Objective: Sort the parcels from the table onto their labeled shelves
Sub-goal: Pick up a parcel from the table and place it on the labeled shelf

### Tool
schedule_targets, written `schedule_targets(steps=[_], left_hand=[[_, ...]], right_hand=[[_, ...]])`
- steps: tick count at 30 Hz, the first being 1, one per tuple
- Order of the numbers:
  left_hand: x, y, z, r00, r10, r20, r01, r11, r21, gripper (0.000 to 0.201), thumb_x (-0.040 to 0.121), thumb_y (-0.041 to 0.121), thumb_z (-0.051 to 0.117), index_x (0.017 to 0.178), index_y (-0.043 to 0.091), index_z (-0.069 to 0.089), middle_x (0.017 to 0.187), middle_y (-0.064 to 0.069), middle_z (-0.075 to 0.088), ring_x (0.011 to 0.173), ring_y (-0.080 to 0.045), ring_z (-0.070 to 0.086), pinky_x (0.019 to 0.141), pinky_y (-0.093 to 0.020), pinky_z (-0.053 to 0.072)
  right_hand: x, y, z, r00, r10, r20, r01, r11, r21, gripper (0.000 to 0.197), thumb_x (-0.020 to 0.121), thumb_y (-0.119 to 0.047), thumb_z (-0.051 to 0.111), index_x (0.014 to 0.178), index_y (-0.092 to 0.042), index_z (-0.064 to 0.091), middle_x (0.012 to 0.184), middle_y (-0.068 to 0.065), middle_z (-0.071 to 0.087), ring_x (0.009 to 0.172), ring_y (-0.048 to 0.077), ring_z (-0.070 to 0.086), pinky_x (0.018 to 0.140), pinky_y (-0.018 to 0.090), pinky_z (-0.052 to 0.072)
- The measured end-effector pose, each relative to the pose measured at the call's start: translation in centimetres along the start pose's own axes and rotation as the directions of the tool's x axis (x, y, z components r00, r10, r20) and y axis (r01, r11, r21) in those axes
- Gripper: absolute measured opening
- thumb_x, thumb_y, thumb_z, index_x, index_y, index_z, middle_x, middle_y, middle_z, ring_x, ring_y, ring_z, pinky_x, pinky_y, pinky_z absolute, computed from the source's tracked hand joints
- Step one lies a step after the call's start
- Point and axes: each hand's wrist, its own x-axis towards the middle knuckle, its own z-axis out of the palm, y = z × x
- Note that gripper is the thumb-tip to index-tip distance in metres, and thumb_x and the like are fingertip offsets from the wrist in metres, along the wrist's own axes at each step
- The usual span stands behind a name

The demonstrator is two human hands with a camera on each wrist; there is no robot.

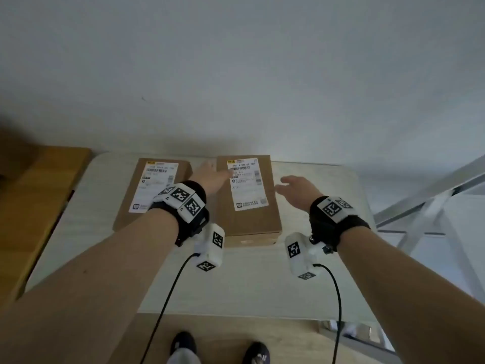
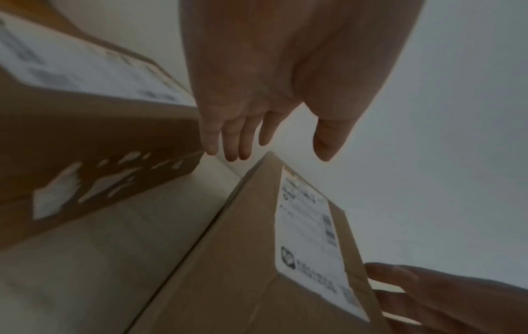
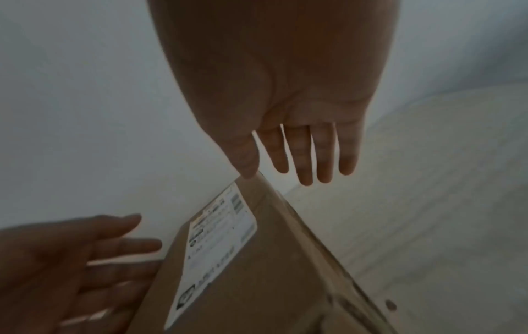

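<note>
On the pale wood-grain table (image 1: 262, 279), I'm seeing two flat brown cardboard parcels with white shipping labels lying side by side, a gap between them. Right-hand parcel (image 1: 252, 198) is sitting taller than the left-hand parcel (image 1: 154, 190). I'm holding my left hand (image 1: 210, 177) out over the gap at the right-hand parcel's left edge, fingers (image 2: 237, 140) straight and slightly spread, gripping nothing; can't tell if they're touching cardboard. My right hand (image 1: 296, 187) is hovering by that parcel's right edge, fingers (image 3: 302, 153) extended, holding nothing. Grey metal shelf frame (image 1: 430, 206) is standing off to the right.
</note>
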Motion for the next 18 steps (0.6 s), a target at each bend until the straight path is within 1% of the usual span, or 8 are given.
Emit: schedule_targets(steps=[2,3,5,7,9,12,16,18], left_hand=[[0.9,-0.8,0.6,0.999,-0.045,0.025,0.045,0.999,-0.017,0.076,0.095,0.047,0.048,0.154,0.006,0.022,0.160,-0.011,0.027,0.145,-0.029,0.031,0.114,-0.039,0.029],[1.2,-1.3,0.9,0.995,-0.076,0.056,0.079,0.996,-0.041,0.077,0.094,0.050,0.048,0.153,0.007,0.023,0.158,-0.011,0.031,0.142,-0.030,0.035,0.113,-0.042,0.034],[1.7,-2.1,1.5,0.984,-0.127,0.126,0.147,0.977,-0.157,0.073,0.092,0.051,0.049,0.150,0.009,0.032,0.150,-0.011,0.044,0.133,-0.031,0.046,0.103,-0.043,0.044],[1.5,-2.4,1.9,0.973,-0.153,0.176,0.194,0.949,-0.249,0.064,0.091,0.050,0.052,0.142,0.012,0.044,0.142,-0.008,0.054,0.126,-0.029,0.052,0.099,-0.043,0.047],[1.0,-2.3,2.0,0.972,-0.134,0.191,0.186,0.940,-0.286,0.060,0.091,0.050,0.052,0.139,0.015,0.048,0.140,-0.006,0.055,0.127,-0.028,0.052,0.099,-0.041,0.045],[0.0,-2.1,1.8,0.978,-0.090,0.190,0.150,0.930,-0.335,0.055,0.094,0.046,0.050,0.139,0.014,0.048,0.141,-0.005,0.055,0.127,-0.026,0.051,0.098,-0.038,0.040],[-1.9,-1.6,0.8,0.992,0.003,0.127,0.051,0.906,-0.419,0.053,0.094,0.043,0.052,0.138,0.014,0.048,0.130,0.001,0.061,0.101,-0.015,0.056,0.086,-0.033,0.041],[-3.1,-1.2,-0.2,0.993,0.070,0.097,-0.019,0.894,-0.447,0.046,0.096,0.041,0.049,0.136,0.017,0.053,0.124,0.006,0.063,0.099,-0.011,0.059,0.085,-0.031,0.044]], right_hand=[[0.3,0.5,0.5,0.999,0.028,0.030,-0.031,0.993,0.111,0.054,0.097,-0.034,0.047,0.144,-0.006,0.042,0.149,0.009,0.045,0.136,0.026,0.043,0.112,0.036,0.033],[0.2,0.7,0.9,0.998,0.036,0.053,-0.045,0.985,0.168,0.052,0.098,-0.032,0.047,0.141,-0.004,0.046,0.145,0.010,0.050,0.132,0.026,0.047,0.111,0.038,0.036],[0.0,0.9,1.8,0.996,0.032,0.085,-0.056,0.956,0.287,0.043,0.098,-0.028,0.046,0.133,-0.004,0.055,0.135,0.011,0.058,0.122,0.026,0.054,0.105,0.037,0.041],[0.0,1.1,2.4,0.995,0.036,0.088,-0.067,0.923,0.380,0.038,0.098,-0.025,0.047,0.128,-0.006,0.060,0.129,0.012,0.063,0.118,0.029,0.058,0.103,0.039,0.045],[0.0,1.3,2.9,0.995,0.045,0.090,-0.081,0.886,0.457,0.034,0.096,-0.025,0.050,0.125,-0.012,0.062,0.125,0.010,0.065,0.120,0.030,0.058,0.105,0.045,0.045],[-0.5,1.5,3.1,0.992,0.073,0.100,-0.117,0.819,0.562,0.033,0.094,-0.023,0.053,0.126,-0.014,0.060,0.123,0.007,0.067,0.117,0.026,0.060,0.106,0.046,0.044],[-1.9,0.8,2.5,0.998,0.048,0.031,-0.056,0.757,0.651,0.039,0.092,-0.019,0.058,0.130,-0.011,0.055,0.121,0.009,0.068,0.114,0.025,0.063,0.104,0.046,0.046],[-3.0,0.1,1.7,0.999,0.026,-0.019,-0.006,0.728,0.685,0.038,0.091,-0.017,0.060,0.128,-0.011,0.055,0.120,0.012,0.068,0.114,0.025,0.063,0.102,0.045,0.047]])
